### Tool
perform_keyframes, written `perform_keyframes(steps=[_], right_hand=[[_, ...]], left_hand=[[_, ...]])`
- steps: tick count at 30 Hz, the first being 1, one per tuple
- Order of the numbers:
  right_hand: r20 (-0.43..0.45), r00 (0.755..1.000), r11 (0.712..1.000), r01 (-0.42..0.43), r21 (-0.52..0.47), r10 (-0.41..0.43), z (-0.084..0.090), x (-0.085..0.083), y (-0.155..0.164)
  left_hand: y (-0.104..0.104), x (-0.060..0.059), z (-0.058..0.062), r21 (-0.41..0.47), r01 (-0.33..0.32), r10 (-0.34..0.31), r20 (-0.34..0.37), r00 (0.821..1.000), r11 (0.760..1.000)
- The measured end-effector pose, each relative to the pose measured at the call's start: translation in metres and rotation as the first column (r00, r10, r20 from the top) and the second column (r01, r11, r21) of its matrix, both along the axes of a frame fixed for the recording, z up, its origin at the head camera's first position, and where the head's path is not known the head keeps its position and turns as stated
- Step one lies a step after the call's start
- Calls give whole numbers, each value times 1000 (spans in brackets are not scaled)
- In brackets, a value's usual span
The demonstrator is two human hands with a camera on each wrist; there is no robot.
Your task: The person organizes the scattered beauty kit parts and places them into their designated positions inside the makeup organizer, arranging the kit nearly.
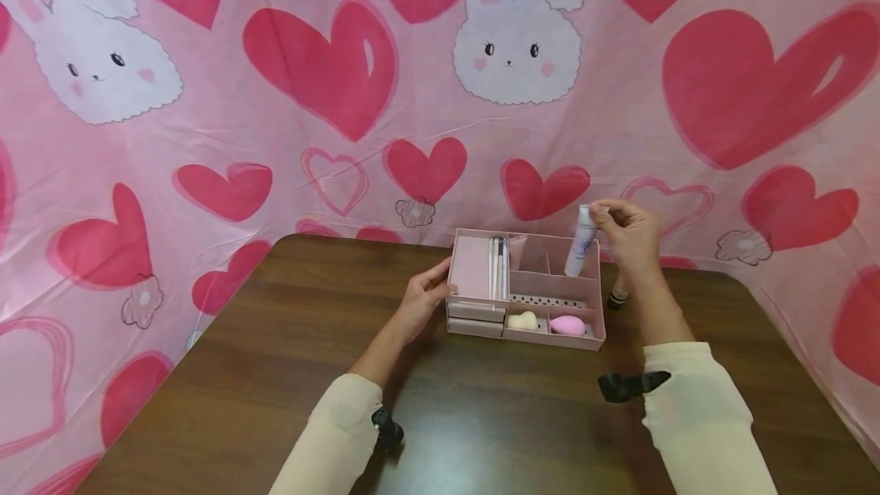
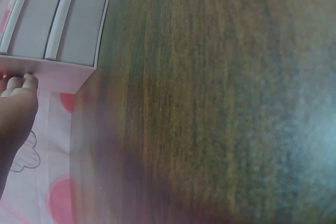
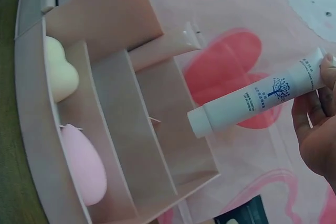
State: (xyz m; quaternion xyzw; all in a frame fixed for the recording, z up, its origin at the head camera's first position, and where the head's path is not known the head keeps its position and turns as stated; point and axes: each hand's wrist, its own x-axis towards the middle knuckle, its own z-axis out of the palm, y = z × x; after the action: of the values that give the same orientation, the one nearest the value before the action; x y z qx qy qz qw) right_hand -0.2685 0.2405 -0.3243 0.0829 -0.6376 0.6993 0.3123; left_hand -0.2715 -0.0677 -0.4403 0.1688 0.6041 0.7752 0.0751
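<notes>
A white tube (image 1: pixel 581 241) with a blue tree print hangs cap-down over the rear right compartments of a pink desk organizer (image 1: pixel 477 266). My right hand (image 1: pixel 629 235) pinches the tube's flat end between thumb and fingers. In the right wrist view, the tube (image 3: pixel 257 98) slants with its cap close over the dividers. My left hand (image 1: pixel 422 296) rests against the organizer's left side, its fingers touching the wall. A cream sponge (image 1: pixel 523 320) and a pink sponge (image 1: pixel 567 325) lie in the front compartments. Several slim brushes (image 1: pixel 496 266) stand in a narrow slot.
Behind the organizer's right side, a small dark-ended item (image 1: pixel 618 295) stands on the brown wooden table (image 1: pixel 330 312), partly hidden by my right arm. Two drawers (image 1: pixel 476 319) face front at the organizer's left. A pink heart-print cloth (image 1: pixel 426 82) hangs along the back and sides.
</notes>
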Motion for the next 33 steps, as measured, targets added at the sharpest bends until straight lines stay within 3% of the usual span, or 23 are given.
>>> perform_keyframes(steps=[6,13,21,33], right_hand=[[56,998,1000,13,-6,-13,-7,-7,-6],[54,998,999,-15,-39,17,-15,-17,-9],[8,1000,996,17,89,-18,-27,-27,-14],[120,992,975,5,222,-32,-45,-35,-21]], left_hand=[[0,0,1,-11,-1,1,3,1000,1000],[-1,-1,1,-19,-2,2,-5,1000,1000],[-1,-1,0,-34,-10,10,9,1000,999],[0,-1,0,-29,-7,7,1,1000,1000]])
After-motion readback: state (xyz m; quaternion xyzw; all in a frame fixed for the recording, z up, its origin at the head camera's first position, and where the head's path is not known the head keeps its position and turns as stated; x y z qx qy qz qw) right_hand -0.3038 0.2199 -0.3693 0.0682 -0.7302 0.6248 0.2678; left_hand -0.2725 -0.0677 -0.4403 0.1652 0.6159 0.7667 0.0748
